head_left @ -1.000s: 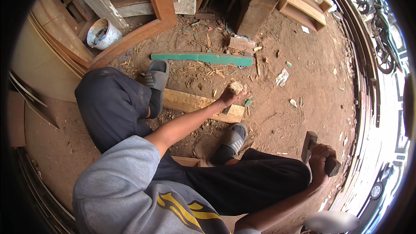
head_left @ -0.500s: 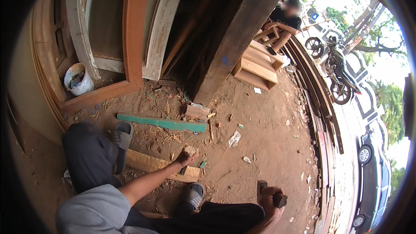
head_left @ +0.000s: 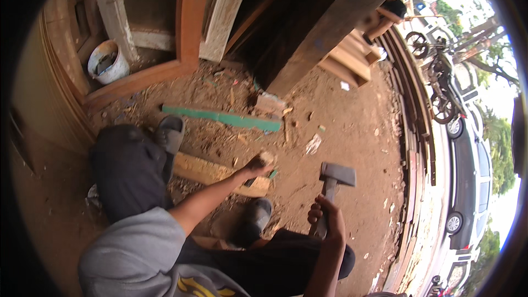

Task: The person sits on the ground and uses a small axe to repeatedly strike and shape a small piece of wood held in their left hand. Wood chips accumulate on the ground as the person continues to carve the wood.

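Note:
My left hand [head_left: 256, 166] is closed around an upright chisel [head_left: 267, 158] with a frayed wooden top. Its dark lower part meets a yellowish wooden plank [head_left: 201, 173], which lies on the ground between my sandalled feet. My right hand [head_left: 325, 212] grips the handle of a hatchet [head_left: 339, 174], whose dark metal head is raised to the right of the chisel. A dark slot or mark shows in the plank beside the chisel. Beyond the plank lies a green-painted wooden strip [head_left: 223, 117].
Door frames [head_left: 187, 22] lean at the far left beside a white bucket [head_left: 109, 61]. A thick wooden post [head_left: 324, 33] stands ahead. Past it are a wooden box [head_left: 352, 58] and a seated person [head_left: 389, 14]. Stacked planks [head_left: 410, 115], a motorcycle [head_left: 440, 77] and a car [head_left: 467, 187] line the right.
My right hand has turned and lifted the hatchet, bringing its head up and into clear sight. My left hand stays on the chisel at the plank. The whole view has shifted slightly.

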The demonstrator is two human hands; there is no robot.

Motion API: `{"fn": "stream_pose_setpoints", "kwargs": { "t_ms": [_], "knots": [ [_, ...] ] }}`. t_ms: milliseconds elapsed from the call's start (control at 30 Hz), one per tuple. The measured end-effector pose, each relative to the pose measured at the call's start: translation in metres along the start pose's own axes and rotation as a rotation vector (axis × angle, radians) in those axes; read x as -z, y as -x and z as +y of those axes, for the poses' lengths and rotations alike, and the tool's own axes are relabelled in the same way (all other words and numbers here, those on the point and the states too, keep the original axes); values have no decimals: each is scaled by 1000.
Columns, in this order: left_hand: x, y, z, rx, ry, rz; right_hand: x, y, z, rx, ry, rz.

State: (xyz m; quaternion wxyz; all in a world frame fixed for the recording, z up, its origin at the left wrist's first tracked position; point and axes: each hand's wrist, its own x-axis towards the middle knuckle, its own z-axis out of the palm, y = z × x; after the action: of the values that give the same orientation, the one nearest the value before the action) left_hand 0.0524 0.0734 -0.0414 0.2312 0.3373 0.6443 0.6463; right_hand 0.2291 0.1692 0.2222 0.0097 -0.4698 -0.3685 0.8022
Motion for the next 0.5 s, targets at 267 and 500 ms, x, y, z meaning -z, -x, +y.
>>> {"fn": "stream_pose_setpoints", "kwargs": {
  "t_ms": [267, 500],
  "knots": [
    [-9, -2, -10, -30, -187, -96, -98, 13, 4, 296, 612, 78],
    [0, 5, 5, 15, -108, 12, -137, -20, -1, 574, 678, 40]
  ]
}}
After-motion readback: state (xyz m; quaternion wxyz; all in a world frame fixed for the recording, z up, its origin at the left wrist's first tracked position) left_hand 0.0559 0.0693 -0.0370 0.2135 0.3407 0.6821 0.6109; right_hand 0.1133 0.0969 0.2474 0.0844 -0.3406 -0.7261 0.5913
